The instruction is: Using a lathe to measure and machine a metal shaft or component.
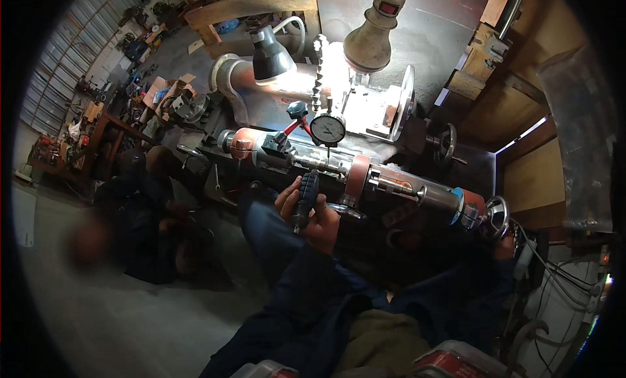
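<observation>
My left hand [323, 227] is closed around a dark hand tool [308, 194] with a ribbed grip. Its upper end points at the machine and a narrow metal tip shows below; the exact kind is unclear. Just beyond it, a round dial indicator [327, 129] on a red-jointed arm [293, 126] stands with its stem down at a metal shaft [314, 163] held lengthwise in the machine. My right hand [504, 246] is low at the far right, below a chrome handwheel [497, 218]. Shadow hides its fingers, so whether it grips anything does not show.
Over the machine bed hang a black lamp [271, 55] and a beige lamp [369, 42]. A large disc wheel [405, 103] stands behind the shaft. Another handwheel [447, 143] projects at the back right. At left, a person in dark clothes [147, 215] crouches. Cables [554, 264] hang at right.
</observation>
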A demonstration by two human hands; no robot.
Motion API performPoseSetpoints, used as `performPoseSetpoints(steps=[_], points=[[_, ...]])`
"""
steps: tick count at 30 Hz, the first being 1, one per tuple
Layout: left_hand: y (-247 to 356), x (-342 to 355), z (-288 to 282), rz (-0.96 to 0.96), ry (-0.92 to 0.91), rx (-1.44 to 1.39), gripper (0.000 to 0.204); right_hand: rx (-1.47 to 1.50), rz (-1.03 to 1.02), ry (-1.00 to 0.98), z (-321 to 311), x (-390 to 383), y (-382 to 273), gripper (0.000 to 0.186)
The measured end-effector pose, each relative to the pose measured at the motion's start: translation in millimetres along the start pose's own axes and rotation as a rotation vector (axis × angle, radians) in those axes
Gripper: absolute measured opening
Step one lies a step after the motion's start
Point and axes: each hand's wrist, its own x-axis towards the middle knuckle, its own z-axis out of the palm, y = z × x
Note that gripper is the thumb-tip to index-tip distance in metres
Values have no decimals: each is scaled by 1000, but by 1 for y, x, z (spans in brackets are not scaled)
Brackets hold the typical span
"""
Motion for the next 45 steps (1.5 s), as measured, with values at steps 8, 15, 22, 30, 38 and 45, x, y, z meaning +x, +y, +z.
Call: performPoseSetpoints(steps=[8, 15, 22, 30, 38, 45], points=[[-1, 1, 0, 15, 4, -18, 38, -404, -324, 76, 27, -59, -73, 21], [0, 2, -1, 8, -9, -31, 38, -157, -253, 143, 47, -25, -99, 20], [0, 0, -1, 0, -6, -33, 37, -142, -263, 79, 34, 41, -65, 21], [-1, 2, -2, 4, 8, -42, 36, -465, -280, 46, 39, 24, -34, 22], [1, 4, -1, 4, 6, -38, 36, -550, -254, 108, 40, -24, -35, 23], [-1, 4, -2, 18, 11, -30, 36, -704, -501, 196, 41, -46, -56, 21]])
